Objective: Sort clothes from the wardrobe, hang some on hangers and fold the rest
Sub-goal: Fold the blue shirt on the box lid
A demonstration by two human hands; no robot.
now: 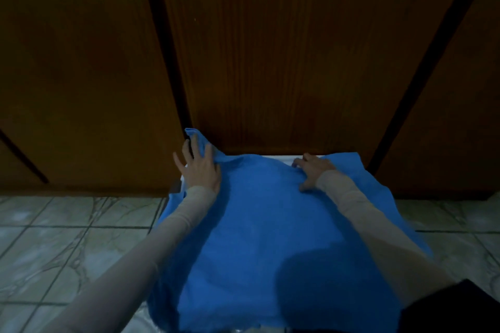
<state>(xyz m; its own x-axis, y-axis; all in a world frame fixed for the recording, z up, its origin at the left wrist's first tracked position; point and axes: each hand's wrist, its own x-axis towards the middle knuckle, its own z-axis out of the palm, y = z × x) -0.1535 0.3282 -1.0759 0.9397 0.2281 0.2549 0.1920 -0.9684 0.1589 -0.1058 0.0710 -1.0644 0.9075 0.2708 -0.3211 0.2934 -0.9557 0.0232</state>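
Item: blue cloth [270, 224], one garment or sheet; which, cannot be told.

Location: spread flat over a raised white surface [286, 157], of which only a strip at the far edge and a corner at the left show. The support stands on the tiled floor [67, 238], just before the wooden wardrobe doors [270, 48], which are closed.

Lie of the cloth: it covers the support almost wholly and hangs over the near and side edges. The far left corner is lifted and bunched against the door gap.

Left hand [198, 167]: fingers spread and mostly straight, palm down at the far left corner; the raised fold appears caught between thumb and fingers, though a firm pinch cannot be told. Likely purpose: drawing that corner out square.

Right hand [313, 171]: fingers bent, tips pressing into the far edge near the middle-right, gathering a small ridge of fabric. Likely purpose: pinning the edge while the other side is tugged.

Relation to grip: the bulk of the cloth lies nearer the person than both hands, between the two sleeves [167, 227].

Stage, judged: smoothing before the first fold.
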